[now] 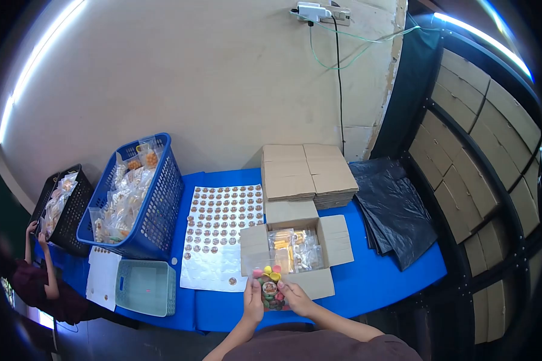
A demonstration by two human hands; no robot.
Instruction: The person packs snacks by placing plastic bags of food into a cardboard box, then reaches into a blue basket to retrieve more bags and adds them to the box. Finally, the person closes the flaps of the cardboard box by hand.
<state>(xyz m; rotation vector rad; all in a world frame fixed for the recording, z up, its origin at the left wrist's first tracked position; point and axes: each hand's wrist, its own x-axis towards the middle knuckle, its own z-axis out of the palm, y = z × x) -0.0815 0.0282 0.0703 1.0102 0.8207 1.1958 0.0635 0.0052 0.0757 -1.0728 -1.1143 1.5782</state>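
Between my left hand (253,302) and my right hand (296,298) is a clear bag of colourful candies (271,296), with pink, yellow, green and brown pieces inside. A round sticker sits on the bag's front. Both hands grip it by its sides, thumbs on the front, near the table's front edge. Just beyond stands an open cardboard box (327,240) with its flaps spread. Several clear packets (289,249) lie in it, some with yellow-orange sticks. To the left lies a white sheet of round stickers (223,240), its lower rows partly bare.
Flattened cardboard boxes (307,171) are stacked behind the open box; black plastic bags (397,210) lie right. Leftward are a blue basket (156,210) of packets, a pale green tray (146,289) and a black crate (81,219), where another person (39,283) stands. Shelves (470,234) hold boxes.
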